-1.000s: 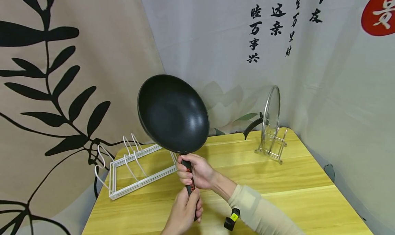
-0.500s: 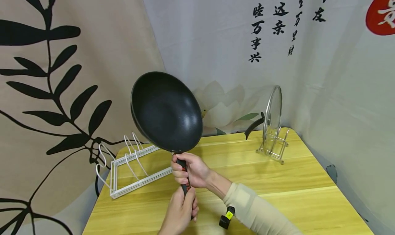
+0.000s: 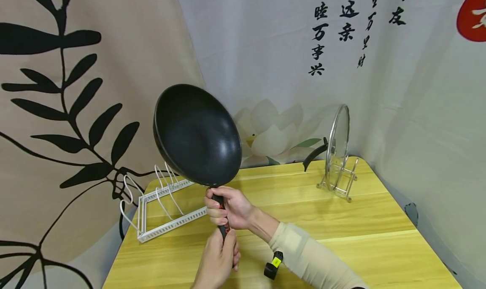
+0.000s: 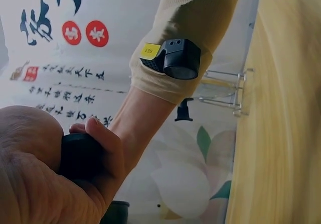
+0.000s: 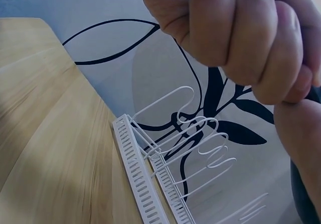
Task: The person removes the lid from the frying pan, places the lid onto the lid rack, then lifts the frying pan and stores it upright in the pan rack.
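Note:
A black wok [image 3: 199, 135] is held up above the table, tilted with its inside facing me. My right hand [image 3: 229, 206] grips the upper part of its black handle [image 3: 224, 229], which has red markings, just below the pan. Lower on the same handle my left hand [image 3: 218, 255] is wrapped round it, thumb lying along it. In the left wrist view the dark butt of the handle [image 4: 83, 156] shows between the palm and curled fingers of the left hand [image 4: 40, 169]. Curled fingers of the right hand [image 5: 235, 38] fill the top of the right wrist view.
A white rack [image 3: 172, 223] with wire loops stands at the table's left, partly behind the wok. At the back right, a glass lid [image 3: 338, 147] stands upright in a small metal rack [image 3: 343, 183]. The wooden table [image 3: 341, 238] meets printed cloth [image 3: 258, 48] behind.
The wok and both hands have shifted left and slightly up in the head view, while the background has drifted slightly right. The grip of both hands looks the same.

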The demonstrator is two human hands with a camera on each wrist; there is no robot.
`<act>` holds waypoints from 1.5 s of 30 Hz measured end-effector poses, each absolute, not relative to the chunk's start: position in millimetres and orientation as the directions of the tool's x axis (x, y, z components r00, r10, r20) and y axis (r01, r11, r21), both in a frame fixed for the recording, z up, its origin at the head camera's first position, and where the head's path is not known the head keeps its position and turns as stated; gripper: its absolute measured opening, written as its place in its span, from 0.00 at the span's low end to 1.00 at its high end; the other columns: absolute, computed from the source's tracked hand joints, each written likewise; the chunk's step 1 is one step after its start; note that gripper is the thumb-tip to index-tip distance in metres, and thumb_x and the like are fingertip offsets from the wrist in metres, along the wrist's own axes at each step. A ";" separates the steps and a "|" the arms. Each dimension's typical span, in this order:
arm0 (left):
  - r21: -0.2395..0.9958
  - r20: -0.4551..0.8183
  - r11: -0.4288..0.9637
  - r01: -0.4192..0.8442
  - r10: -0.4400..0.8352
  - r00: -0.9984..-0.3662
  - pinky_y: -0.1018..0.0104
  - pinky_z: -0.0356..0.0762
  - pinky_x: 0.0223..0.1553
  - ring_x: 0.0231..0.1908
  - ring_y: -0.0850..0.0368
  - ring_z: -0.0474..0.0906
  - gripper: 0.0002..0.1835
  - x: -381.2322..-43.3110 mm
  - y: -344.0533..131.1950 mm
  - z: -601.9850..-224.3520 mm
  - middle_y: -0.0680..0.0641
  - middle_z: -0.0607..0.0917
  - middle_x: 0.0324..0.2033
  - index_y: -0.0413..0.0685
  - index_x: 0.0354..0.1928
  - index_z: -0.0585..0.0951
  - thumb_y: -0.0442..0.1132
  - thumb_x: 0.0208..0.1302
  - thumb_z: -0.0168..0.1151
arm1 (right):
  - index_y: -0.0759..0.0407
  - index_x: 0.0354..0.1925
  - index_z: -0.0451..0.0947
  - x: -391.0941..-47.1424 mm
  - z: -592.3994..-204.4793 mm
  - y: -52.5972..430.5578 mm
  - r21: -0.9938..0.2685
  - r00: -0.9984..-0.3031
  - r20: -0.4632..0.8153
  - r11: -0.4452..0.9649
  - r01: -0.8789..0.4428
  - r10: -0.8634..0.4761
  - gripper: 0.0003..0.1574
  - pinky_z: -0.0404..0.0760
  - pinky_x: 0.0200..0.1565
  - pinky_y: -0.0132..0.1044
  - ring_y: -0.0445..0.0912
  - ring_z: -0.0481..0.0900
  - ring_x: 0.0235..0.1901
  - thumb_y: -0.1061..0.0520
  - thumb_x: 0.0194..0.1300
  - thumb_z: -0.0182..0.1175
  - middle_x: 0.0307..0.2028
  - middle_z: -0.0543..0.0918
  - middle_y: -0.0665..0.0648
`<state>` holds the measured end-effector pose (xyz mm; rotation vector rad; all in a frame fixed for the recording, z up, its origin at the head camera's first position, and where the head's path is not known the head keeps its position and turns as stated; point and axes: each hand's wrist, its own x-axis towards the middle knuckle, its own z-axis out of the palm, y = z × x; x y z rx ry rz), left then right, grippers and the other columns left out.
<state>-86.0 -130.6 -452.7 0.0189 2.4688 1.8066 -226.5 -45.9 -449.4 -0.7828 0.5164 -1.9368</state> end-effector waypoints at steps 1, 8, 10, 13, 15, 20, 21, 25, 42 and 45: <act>0.951 -0.055 0.307 -0.037 0.050 -0.997 0.61 0.81 0.18 0.14 0.65 0.72 0.20 -85.9 -130.7 -452.4 0.52 0.74 0.18 0.41 0.34 0.71 0.45 0.85 0.43 | 0.49 0.40 0.65 -226.6 -449.1 -46.9 -0.637 -0.341 0.310 -0.460 0.618 -0.888 0.20 0.70 0.22 0.26 0.35 0.63 0.17 0.53 0.84 0.27 0.25 0.66 0.44; 0.936 -0.056 0.347 -0.051 0.004 -0.998 0.62 0.80 0.18 0.13 0.64 0.72 0.21 -85.0 -133.8 -449.3 0.52 0.74 0.17 0.42 0.31 0.72 0.46 0.84 0.43 | 0.49 0.39 0.65 -227.0 -446.6 -54.2 -0.640 -0.322 0.322 -0.455 0.619 -0.890 0.20 0.69 0.21 0.25 0.35 0.62 0.16 0.53 0.84 0.26 0.25 0.66 0.44; 0.931 -0.060 0.359 -0.061 -0.013 -0.998 0.61 0.80 0.18 0.13 0.63 0.72 0.21 -84.8 -134.9 -448.1 0.52 0.74 0.17 0.42 0.31 0.72 0.46 0.84 0.43 | 0.49 0.39 0.65 -227.1 -445.7 -56.5 -0.640 -0.318 0.325 -0.455 0.619 -0.891 0.20 0.68 0.21 0.25 0.35 0.62 0.16 0.53 0.84 0.26 0.25 0.65 0.44; 0.922 -0.062 0.381 -0.071 -0.035 -0.997 0.62 0.79 0.19 0.13 0.62 0.73 0.21 -84.8 -136.5 -446.9 0.52 0.74 0.17 0.44 0.32 0.73 0.47 0.85 0.43 | 0.49 0.38 0.64 -227.4 -444.7 -60.1 -0.637 -0.310 0.326 -0.450 0.626 -0.893 0.20 0.68 0.21 0.24 0.34 0.61 0.15 0.53 0.83 0.26 0.24 0.64 0.44; 0.915 -0.058 0.396 -0.072 -0.048 -0.997 0.63 0.79 0.19 0.13 0.62 0.73 0.21 -84.7 -137.4 -446.8 0.53 0.74 0.17 0.45 0.32 0.73 0.47 0.85 0.43 | 0.49 0.38 0.64 -227.3 -444.2 -62.4 -0.635 -0.303 0.325 -0.444 0.632 -0.896 0.20 0.68 0.20 0.24 0.34 0.61 0.15 0.53 0.83 0.26 0.24 0.64 0.44; 0.901 -0.034 0.429 -0.058 -0.063 -0.997 0.64 0.78 0.18 0.12 0.61 0.73 0.22 -83.4 -139.0 -447.9 0.53 0.74 0.16 0.46 0.30 0.73 0.46 0.85 0.43 | 0.48 0.38 0.64 -226.3 -444.0 -68.3 -0.623 -0.280 0.320 -0.424 0.658 -0.905 0.20 0.68 0.19 0.24 0.35 0.59 0.14 0.54 0.83 0.26 0.23 0.64 0.44; 0.900 -0.030 0.432 -0.057 -0.068 -0.997 0.64 0.78 0.18 0.12 0.61 0.73 0.22 -83.0 -139.1 -448.1 0.53 0.74 0.16 0.46 0.29 0.73 0.47 0.85 0.43 | 0.48 0.38 0.64 -226.0 -444.0 -69.5 -0.620 -0.275 0.320 -0.420 0.662 -0.906 0.20 0.68 0.19 0.24 0.35 0.58 0.14 0.53 0.83 0.26 0.23 0.64 0.44; 0.887 -0.017 0.458 -0.063 -0.103 -0.994 0.64 0.77 0.17 0.12 0.61 0.73 0.23 -80.9 -139.4 -448.2 0.54 0.75 0.15 0.46 0.29 0.74 0.48 0.85 0.43 | 0.47 0.37 0.65 -225.1 -443.6 -74.4 -0.611 -0.257 0.321 -0.407 0.679 -0.911 0.21 0.66 0.18 0.24 0.36 0.57 0.14 0.53 0.83 0.26 0.22 0.63 0.44; 0.823 0.021 0.558 -0.105 -0.216 -0.976 0.68 0.71 0.17 0.11 0.62 0.72 0.17 -75.4 -143.3 -448.1 0.56 0.75 0.14 0.48 0.32 0.72 0.46 0.83 0.46 | 0.47 0.36 0.67 -222.1 -439.9 -90.4 -0.598 -0.214 0.305 -0.362 0.715 -0.928 0.23 0.61 0.15 0.24 0.35 0.54 0.12 0.52 0.81 0.26 0.21 0.62 0.43; 0.823 0.044 0.560 -0.100 -0.239 -0.970 0.68 0.71 0.16 0.09 0.64 0.72 0.17 -74.7 -143.1 -448.7 0.57 0.75 0.13 0.49 0.32 0.73 0.45 0.83 0.47 | 0.47 0.36 0.67 -222.2 -440.2 -92.6 -0.600 -0.203 0.308 -0.356 0.716 -0.929 0.23 0.58 0.14 0.25 0.37 0.51 0.12 0.52 0.81 0.25 0.21 0.63 0.43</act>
